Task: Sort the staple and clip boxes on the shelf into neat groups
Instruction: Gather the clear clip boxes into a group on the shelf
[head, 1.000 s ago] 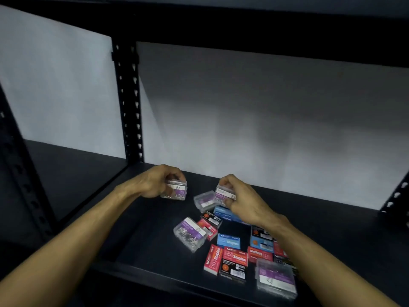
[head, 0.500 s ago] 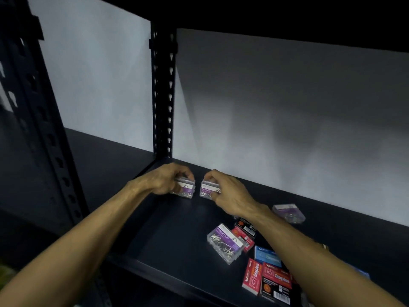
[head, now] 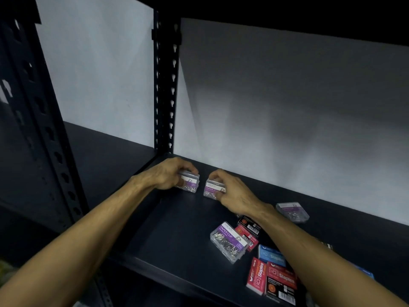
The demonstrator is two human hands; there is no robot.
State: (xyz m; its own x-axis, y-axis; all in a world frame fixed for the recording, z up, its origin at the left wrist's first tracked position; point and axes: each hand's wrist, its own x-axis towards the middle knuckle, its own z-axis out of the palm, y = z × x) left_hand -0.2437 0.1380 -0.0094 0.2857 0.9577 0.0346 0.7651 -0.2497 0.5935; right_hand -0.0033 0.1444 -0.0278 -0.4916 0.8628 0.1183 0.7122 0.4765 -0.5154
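My left hand (head: 168, 176) grips a clear paper clip box with a purple label (head: 190, 183) at the shelf's back left corner. Just to its right, my right hand (head: 232, 191) holds a second paper clip box (head: 211, 189); both boxes sit low on the black shelf (head: 177, 229), a small gap apart. A third clip box (head: 229, 241) lies nearer the front, and another (head: 292, 212) lies behind my right forearm. Red staple boxes (head: 256, 276), a blue staple box (head: 271, 255) and black-and-red boxes (head: 249, 224) lie in a loose pile at front right.
A black slotted upright post (head: 164, 85) stands right behind my left hand. A white back wall (head: 287, 107) closes the shelf. Another post (head: 37, 120) stands at the near left. The shelf's front edge (head: 168, 276) runs below the boxes.
Both hands carried their clip boxes left and back toward the corner post, away from the pile. The two boxes now sit lower, side by side.
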